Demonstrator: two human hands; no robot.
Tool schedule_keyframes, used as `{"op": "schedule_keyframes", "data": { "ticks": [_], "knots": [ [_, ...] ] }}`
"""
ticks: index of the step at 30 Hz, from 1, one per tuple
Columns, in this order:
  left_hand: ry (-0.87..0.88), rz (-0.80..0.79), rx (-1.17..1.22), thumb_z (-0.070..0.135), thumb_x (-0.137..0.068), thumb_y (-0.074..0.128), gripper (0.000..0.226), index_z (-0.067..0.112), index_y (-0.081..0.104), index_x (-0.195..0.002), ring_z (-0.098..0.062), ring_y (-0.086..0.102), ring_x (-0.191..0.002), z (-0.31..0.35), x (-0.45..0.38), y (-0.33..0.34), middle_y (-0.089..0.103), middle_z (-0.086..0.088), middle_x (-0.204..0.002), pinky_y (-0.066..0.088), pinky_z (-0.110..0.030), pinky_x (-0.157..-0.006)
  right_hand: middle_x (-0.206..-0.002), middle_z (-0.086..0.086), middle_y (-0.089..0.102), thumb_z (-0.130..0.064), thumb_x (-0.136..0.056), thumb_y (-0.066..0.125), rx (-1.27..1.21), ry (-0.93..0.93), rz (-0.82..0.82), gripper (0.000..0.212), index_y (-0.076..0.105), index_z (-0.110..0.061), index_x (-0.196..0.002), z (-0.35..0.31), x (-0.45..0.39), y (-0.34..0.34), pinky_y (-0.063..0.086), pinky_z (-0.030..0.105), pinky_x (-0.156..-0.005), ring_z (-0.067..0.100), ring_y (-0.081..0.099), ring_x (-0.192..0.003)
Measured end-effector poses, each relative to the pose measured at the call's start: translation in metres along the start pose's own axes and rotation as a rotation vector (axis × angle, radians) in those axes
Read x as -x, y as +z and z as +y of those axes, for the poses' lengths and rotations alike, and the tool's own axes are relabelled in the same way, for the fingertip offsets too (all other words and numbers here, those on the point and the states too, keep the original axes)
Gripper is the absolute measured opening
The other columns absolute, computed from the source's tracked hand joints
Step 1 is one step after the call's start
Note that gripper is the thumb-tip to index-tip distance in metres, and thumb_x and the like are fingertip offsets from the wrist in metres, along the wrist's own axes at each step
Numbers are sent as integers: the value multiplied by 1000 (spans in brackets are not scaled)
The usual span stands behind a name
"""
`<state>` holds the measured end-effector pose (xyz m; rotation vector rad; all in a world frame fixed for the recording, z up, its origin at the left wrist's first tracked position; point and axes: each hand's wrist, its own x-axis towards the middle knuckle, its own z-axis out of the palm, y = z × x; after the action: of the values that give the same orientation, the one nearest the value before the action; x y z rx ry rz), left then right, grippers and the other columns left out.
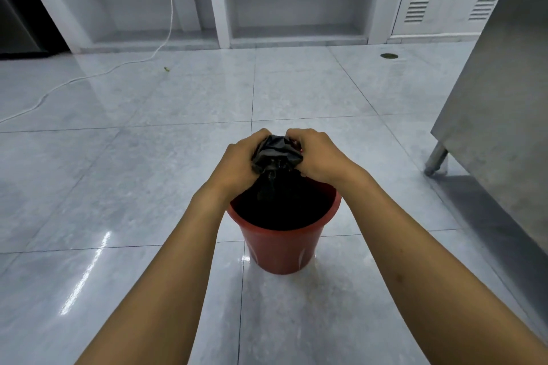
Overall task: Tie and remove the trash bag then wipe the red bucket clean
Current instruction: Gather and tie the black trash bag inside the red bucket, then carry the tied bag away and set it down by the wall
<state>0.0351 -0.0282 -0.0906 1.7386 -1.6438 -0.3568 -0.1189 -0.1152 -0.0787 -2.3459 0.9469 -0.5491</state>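
Note:
A red bucket (281, 249) stands on the tiled floor just in front of me. A black trash bag (277, 154) fills it, and the bag's top is gathered into a bunch above the rim. My left hand (238, 161) grips the bunch from the left side. My right hand (315, 154) grips it from the right, fingers curled into the plastic. The lower part of the bag inside the bucket is dark and hard to make out.
A steel cabinet (501, 104) on a metal leg (434, 161) stands close on the right. A white cable (89, 75) trails across the floor at the left. White open cupboards (296, 0) line the back wall, and a floor drain (389, 56) lies near them.

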Motion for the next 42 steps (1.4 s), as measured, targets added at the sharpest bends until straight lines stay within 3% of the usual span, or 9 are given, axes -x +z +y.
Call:
{"op": "schedule_keyframes", "data": {
  "ticks": [2, 8, 13, 18, 22, 28, 31, 36, 42],
  "knots": [
    [-14, 44, 37, 9, -85, 51, 22, 28, 57, -96, -17, 61, -76, -2, -1, 4, 67, 2, -80, 42, -13, -61, -70, 3, 51, -7, -83, 50, 12, -8, 57, 8, 47, -9, -76, 0, -4, 6, 36, 34, -60, 24, 45, -68],
    [-56, 87, 74, 24, -82, 53, 25, 38, 56, -103, -7, 65, -78, 5, 11, 9, 69, 9, -84, 52, -22, -68, -67, -4, 54, -10, -83, 47, 61, 24, 165, 7, 49, -16, -78, -5, 4, 21, 43, 35, -56, 20, 54, -63],
    [-18, -49, -44, 20, -89, 54, 20, 31, 54, -106, -16, 65, -79, 29, -26, -29, 68, 4, -86, 55, -39, -73, -78, 2, 61, -10, -84, 49, 40, 96, 39, 7, 55, -12, -89, -26, -19, -20, 47, 34, -62, 22, 57, -70],
    [-66, -91, -165, 17, -90, 50, 19, 16, 47, -109, -26, 61, -71, 92, -64, -95, 65, -4, -81, 52, -41, -66, -77, 4, 57, -8, -88, 51, 179, 48, -116, 7, 45, -12, -87, -84, -54, -102, 44, 36, -62, 25, 53, -68],
    [-198, -113, -195, 12, -90, 48, 3, 11, 50, -88, -25, 56, -69, 163, -87, -180, 62, -4, -77, 42, -33, -60, -79, 3, 53, -10, -87, 53, 324, -9, -226, 17, 38, -16, -88, -162, -76, -189, 41, 36, -61, 25, 50, -69],
    [-203, -143, -256, 20, -92, 42, 30, 31, 31, -66, -16, 50, -69, 292, -101, -335, 51, 3, -74, 34, -23, -56, -92, 4, 59, -23, -90, 51, 314, -28, -261, 14, 38, -23, -92, -294, -85, -311, 35, 31, -63, 25, 56, -80],
    [-171, -96, -328, 22, -94, 44, 21, 28, 37, -75, -15, 51, -74, 350, -116, -416, 50, 4, -79, 30, -22, -57, -97, 5, 61, -25, -90, 49, 305, -87, -244, 11, 39, -23, -94, -368, -103, -380, 37, 32, -64, 26, 58, -85],
    [-166, 41, -425, 21, -91, 48, 6, 17, 49, -87, -25, 59, -82, 432, -137, -543, 63, -7, -91, 36, -29, -65, -102, 7, 65, -18, -90, 48, 325, -216, -132, 14, 47, -17, -104, -487, -137, -474, 43, 35, -68, 31, 61, -91],
    [-176, 224, -512, 14, -91, 49, 7, 11, 53, -87, -35, 61, -90, 480, -121, -656, 68, -12, -96, 47, -41, -74, -106, 9, 66, -14, -89, 48, 313, -405, -30, 13, 50, -16, -101, -604, -153, -524, 41, 35, -68, 34, 60, -95]
  ]
}}
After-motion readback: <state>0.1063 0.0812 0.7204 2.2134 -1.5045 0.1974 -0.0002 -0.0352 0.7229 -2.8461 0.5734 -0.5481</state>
